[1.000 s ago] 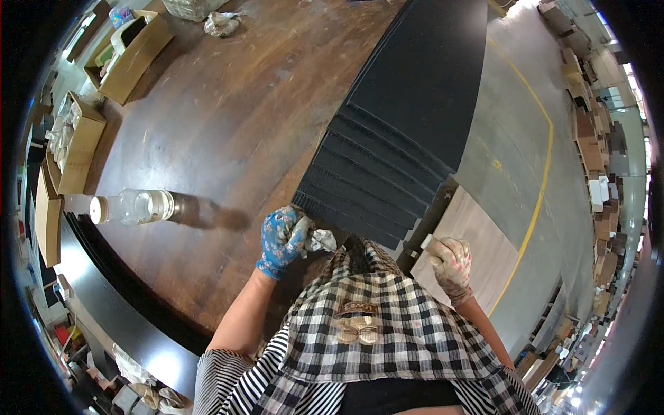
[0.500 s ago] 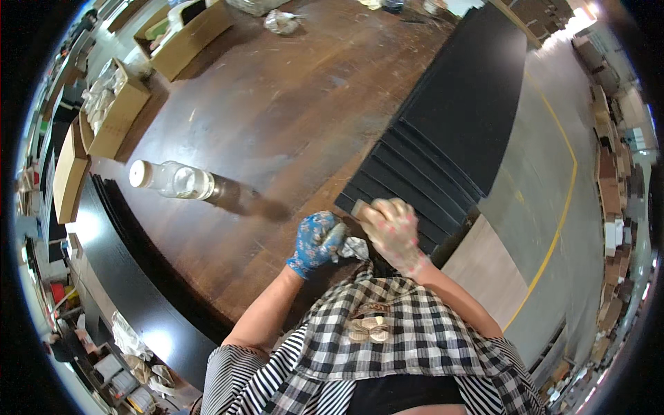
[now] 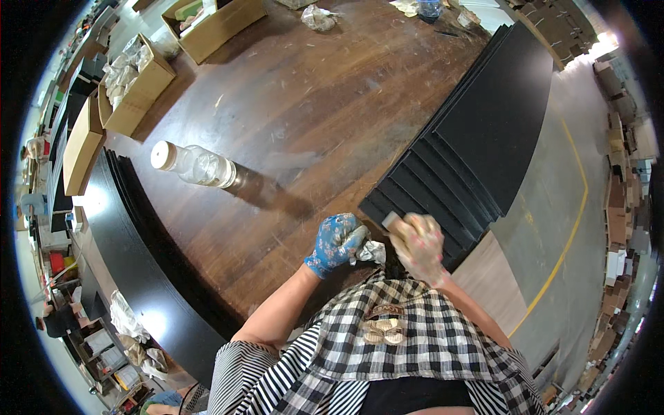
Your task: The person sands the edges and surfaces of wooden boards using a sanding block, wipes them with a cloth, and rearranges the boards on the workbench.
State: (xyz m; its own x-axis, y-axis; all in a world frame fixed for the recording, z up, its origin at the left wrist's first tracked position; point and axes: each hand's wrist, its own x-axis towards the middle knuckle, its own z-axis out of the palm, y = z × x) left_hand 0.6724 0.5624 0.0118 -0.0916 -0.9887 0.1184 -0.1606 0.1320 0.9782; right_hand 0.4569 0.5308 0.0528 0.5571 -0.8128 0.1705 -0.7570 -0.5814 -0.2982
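My left hand [image 3: 334, 243], in a blue floral glove, is closed around a crumpled whitish rag [image 3: 372, 252] that sticks out beside the fingers. My right hand [image 3: 419, 243] wears a pale glove with pinkish spots and is blurred by motion. Its fingers grip a small beige-grey block [image 3: 390, 220], whose exact kind I cannot make out. Just beyond this hand lies the near end of a fanned stack of black panels [image 3: 491, 124], edges stepped one over another. Both hands are close to my checked apron, over the near side of the brown table [image 3: 304, 124].
A clear bottle [image 3: 200, 166] with a white cap stands on the table's left. Cardboard boxes [image 3: 214, 38] are at the far left, and a crumpled plastic bag [image 3: 319, 19] is at the back. More black panels [image 3: 138, 270] curve along the left. Grey floor [image 3: 546, 228] with a yellow line lies right.
The view has turned slightly, so the table, bottle and panels appear further right. Both hands keep their grips; the right hand is blurred in both frames.
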